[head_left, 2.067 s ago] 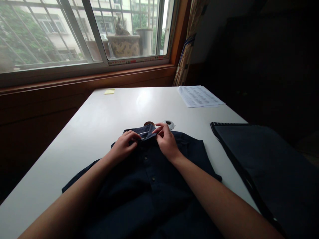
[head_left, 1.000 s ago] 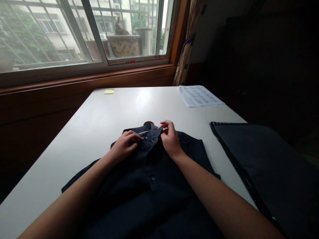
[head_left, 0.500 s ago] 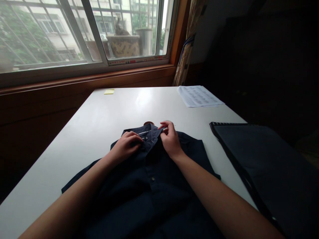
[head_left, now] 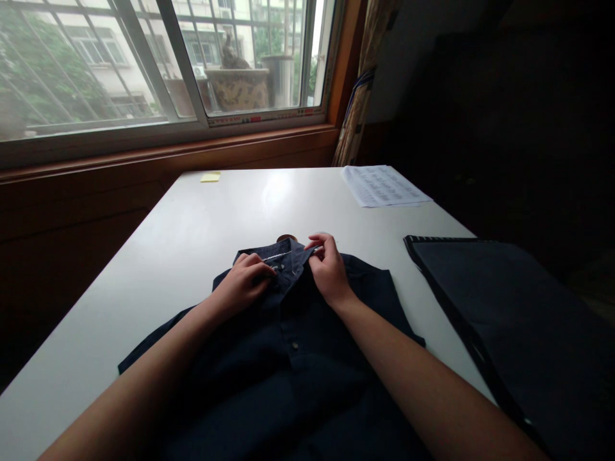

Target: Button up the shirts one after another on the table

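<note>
A dark navy button-up shirt (head_left: 250, 378) lies front side up, its collar pointing away from me and its neck opening spread. My right hand (head_left: 328, 267) pinches the right edge of the collar between thumb and fingers, slightly raised. On the left side of the neck opening, my left hand (head_left: 246, 280) is closed on the fabric with curled fingers; its fingertips are partly hidden. Inside the neck a pale strip and a small label show. One button (head_left: 295, 346) is visible on the front placket. My forearms cover parts of both sides of the shirt.
The white table (head_left: 158, 237) carries a yellow sticky note (head_left: 210, 177) at the far left and printed sheets (head_left: 387, 186) at the far right. A round brown object (head_left: 287, 237) peeks out behind the collar. A dark flat item (head_left: 500, 301) overhangs the right edge. A window (head_left: 240, 64) stands beyond.
</note>
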Action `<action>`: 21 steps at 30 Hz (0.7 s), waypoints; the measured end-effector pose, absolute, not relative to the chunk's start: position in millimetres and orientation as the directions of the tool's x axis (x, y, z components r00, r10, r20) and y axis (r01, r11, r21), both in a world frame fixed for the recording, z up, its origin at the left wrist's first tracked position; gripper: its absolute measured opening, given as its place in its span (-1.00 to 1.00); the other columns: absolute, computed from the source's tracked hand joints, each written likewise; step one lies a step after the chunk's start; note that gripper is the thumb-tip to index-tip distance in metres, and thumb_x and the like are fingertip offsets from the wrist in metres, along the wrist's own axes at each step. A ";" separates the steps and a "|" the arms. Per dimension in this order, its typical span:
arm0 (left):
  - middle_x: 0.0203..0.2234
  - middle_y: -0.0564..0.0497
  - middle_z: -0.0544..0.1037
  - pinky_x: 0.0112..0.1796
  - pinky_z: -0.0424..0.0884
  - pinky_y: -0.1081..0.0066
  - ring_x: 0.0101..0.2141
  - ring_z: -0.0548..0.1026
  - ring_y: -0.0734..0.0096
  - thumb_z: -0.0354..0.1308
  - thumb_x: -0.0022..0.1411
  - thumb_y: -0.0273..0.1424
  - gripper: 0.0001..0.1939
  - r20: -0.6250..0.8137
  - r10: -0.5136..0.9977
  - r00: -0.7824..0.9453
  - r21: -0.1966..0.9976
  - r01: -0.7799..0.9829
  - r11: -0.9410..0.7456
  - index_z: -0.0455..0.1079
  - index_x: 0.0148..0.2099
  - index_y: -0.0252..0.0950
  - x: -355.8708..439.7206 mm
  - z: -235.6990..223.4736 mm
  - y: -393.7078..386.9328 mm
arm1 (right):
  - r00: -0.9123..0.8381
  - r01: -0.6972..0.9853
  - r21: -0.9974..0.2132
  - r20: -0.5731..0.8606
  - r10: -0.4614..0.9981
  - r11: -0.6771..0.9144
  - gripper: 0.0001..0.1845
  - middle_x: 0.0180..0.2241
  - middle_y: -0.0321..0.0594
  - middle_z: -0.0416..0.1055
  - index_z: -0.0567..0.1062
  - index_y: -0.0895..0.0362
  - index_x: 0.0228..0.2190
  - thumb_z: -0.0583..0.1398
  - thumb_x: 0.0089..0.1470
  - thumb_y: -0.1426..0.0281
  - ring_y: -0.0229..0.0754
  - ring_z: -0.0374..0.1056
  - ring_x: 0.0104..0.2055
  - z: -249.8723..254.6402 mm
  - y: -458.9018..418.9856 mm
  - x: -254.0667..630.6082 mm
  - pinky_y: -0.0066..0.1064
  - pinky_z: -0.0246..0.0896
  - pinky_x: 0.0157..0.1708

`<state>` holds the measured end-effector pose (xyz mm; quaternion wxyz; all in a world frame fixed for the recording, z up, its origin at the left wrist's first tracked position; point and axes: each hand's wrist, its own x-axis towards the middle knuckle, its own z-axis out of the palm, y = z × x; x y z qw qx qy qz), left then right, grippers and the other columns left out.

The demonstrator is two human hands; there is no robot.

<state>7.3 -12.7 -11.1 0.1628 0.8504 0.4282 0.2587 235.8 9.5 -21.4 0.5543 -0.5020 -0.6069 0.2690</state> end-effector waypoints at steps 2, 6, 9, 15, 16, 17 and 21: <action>-0.21 -0.06 0.44 -0.09 0.38 0.19 -0.14 0.37 0.19 0.13 0.30 -0.41 -0.87 0.306 0.811 0.499 0.495 0.644 -0.583 0.50 -0.14 -0.19 7.8 -10.1 -13.0 | 0.120 0.309 -0.883 0.406 0.906 0.354 -0.62 -0.27 -0.23 0.44 0.35 0.06 -0.14 0.09 -0.03 0.56 -0.19 0.31 -0.40 -22.0 9.7 235.8 -0.27 0.28 -0.28; -0.19 -0.07 0.43 -0.08 0.37 0.18 -0.13 0.37 0.19 0.13 0.33 -0.39 -0.90 0.298 0.818 0.491 0.519 0.636 -0.571 0.47 -0.16 -0.22 8.0 -9.3 -13.3 | 0.122 0.301 -0.885 0.404 0.907 0.354 -0.62 -0.27 -0.23 0.44 0.35 0.07 -0.13 0.09 -0.03 0.56 -0.19 0.30 -0.41 -22.2 9.7 235.7 -0.27 0.28 -0.29; -0.18 -0.07 0.42 -0.08 0.37 0.17 -0.12 0.37 0.19 0.11 0.35 -0.38 -0.90 0.289 0.817 0.500 0.532 0.625 -0.571 0.45 -0.15 -0.22 7.5 -9.7 -12.9 | 0.121 0.301 -0.889 0.395 0.911 0.346 -0.63 -0.28 -0.23 0.44 0.35 0.06 -0.13 0.09 -0.03 0.55 -0.19 0.30 -0.41 -21.1 9.3 235.8 -0.27 0.28 -0.30; -0.18 -0.06 0.42 -0.06 0.36 0.17 -0.12 0.37 0.19 0.09 0.35 -0.41 -0.90 0.273 0.816 0.510 0.553 0.610 -0.567 0.43 -0.15 -0.21 6.8 -9.5 -11.6 | 0.120 0.312 -0.884 0.401 0.908 0.349 -0.63 -0.28 -0.24 0.45 0.35 0.06 -0.14 0.09 -0.03 0.55 -0.19 0.31 -0.41 -20.5 9.2 236.2 -0.27 0.28 -0.29; -0.17 -0.06 0.42 -0.06 0.36 0.17 -0.12 0.37 0.19 0.09 0.35 -0.41 -0.90 0.270 0.816 0.511 0.558 0.608 -0.565 0.43 -0.15 -0.21 6.7 -9.3 -11.5 | 0.119 0.315 -0.883 0.402 0.908 0.349 -0.63 -0.28 -0.24 0.45 0.35 0.06 -0.14 0.09 -0.03 0.54 -0.19 0.31 -0.41 -20.8 9.1 236.2 -0.27 0.28 -0.29; -0.17 -0.06 0.41 -0.06 0.36 0.17 -0.12 0.37 0.19 0.09 0.35 -0.41 -0.90 0.266 0.817 0.512 0.562 0.606 -0.563 0.43 -0.15 -0.21 6.7 -9.0 -11.4 | 0.119 0.315 -0.882 0.403 0.908 0.350 -0.64 -0.28 -0.24 0.45 0.35 0.06 -0.14 0.10 -0.03 0.54 -0.19 0.31 -0.40 -21.0 9.1 236.1 -0.27 0.29 -0.29; -0.17 -0.06 0.41 -0.06 0.35 0.18 -0.11 0.36 0.20 0.08 0.35 -0.40 -0.91 0.239 0.821 0.518 0.568 0.612 -0.551 0.40 -0.15 -0.22 6.8 -7.3 -12.0 | 0.123 0.312 -0.884 0.402 0.907 0.349 -0.65 -0.28 -0.24 0.45 0.35 0.06 -0.14 0.10 -0.01 0.53 -0.19 0.31 -0.41 -21.1 8.8 235.6 -0.27 0.29 -0.29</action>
